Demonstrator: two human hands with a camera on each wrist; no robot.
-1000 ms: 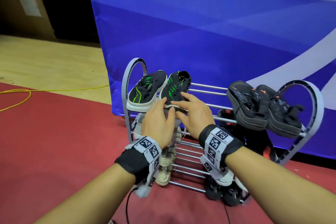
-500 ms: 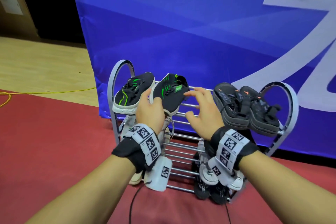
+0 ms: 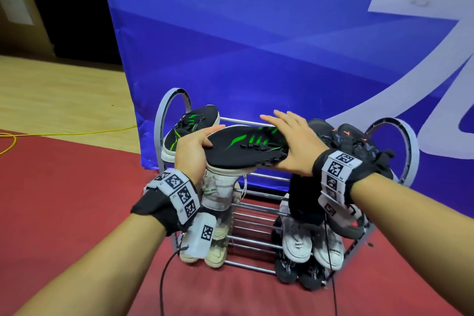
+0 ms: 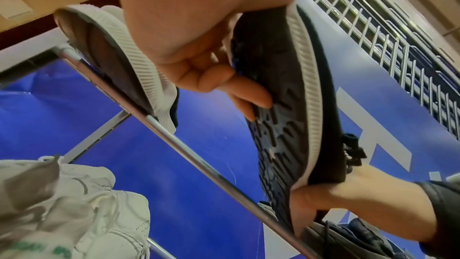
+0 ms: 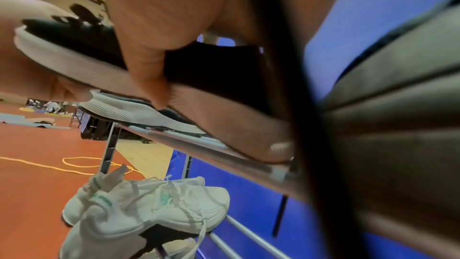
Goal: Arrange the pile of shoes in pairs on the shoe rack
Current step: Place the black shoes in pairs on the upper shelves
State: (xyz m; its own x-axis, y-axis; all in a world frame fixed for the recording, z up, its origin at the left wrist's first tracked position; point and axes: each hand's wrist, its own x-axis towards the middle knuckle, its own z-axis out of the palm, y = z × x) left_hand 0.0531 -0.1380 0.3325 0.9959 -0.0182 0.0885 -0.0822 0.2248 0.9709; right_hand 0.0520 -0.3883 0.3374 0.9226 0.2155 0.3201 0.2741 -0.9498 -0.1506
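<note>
A black shoe with green stripes [image 3: 246, 149] lies sideways above the top shelf of the shoe rack [image 3: 164, 113], held at both ends. My left hand [image 3: 197, 146] grips one end, its fingers curled under the sole [image 4: 286, 125]. My right hand [image 3: 292, 143] holds the other end, fingers over the top and thumb [image 5: 149, 78] against the sole's edge. Its matching shoe [image 3: 189, 131] rests on the top shelf at the left, its sole [image 4: 112, 50] on a rack bar [image 4: 199, 161].
A pair of black shoes with orange marks [image 3: 356, 146] sits on the top shelf at the right. White shoes [image 3: 218, 187] and other pairs [image 3: 297, 244] fill the lower shelves. A blue banner [image 3: 256, 46] stands behind the rack. A yellow cable [image 3: 64, 133] lies on the floor at the left.
The right-hand green-striped shoe has come up off the top shelf and turned sideways. Both hands now hold it by its ends, the right hand having moved onto its right end.
</note>
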